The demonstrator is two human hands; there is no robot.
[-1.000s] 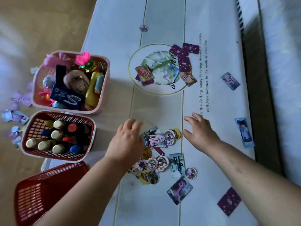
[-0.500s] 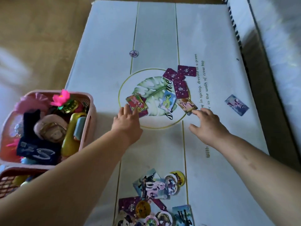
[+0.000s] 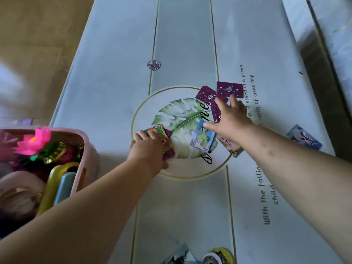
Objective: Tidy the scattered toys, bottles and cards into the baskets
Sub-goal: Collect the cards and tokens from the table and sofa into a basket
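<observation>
- Head view: gripping with the left hand (image 3: 148, 149), fingers curled over, a small stack of colourful picture cards (image 3: 165, 136) at the left edge of the leaf roundel (image 3: 181, 119) printed on the pale grey mat (image 3: 114, 82).
- Pressing with the right hand (image 3: 233, 119), fingers straight and spread, on dark purple patterned cards (image 3: 229, 89) at the roundel's right; thumb touching a blue card with a green pony (image 3: 202, 139).
- Hands well apart, leaf print between.
- Just left of the left forearm, holding a pink fabric flower (image 3: 32, 141) and other toys: a pink plastic basket (image 3: 91, 155).
- Farther up the mat, alone: a small round purple token (image 3: 153, 64); near the right edge, a pale blue card (image 3: 304, 138).
</observation>
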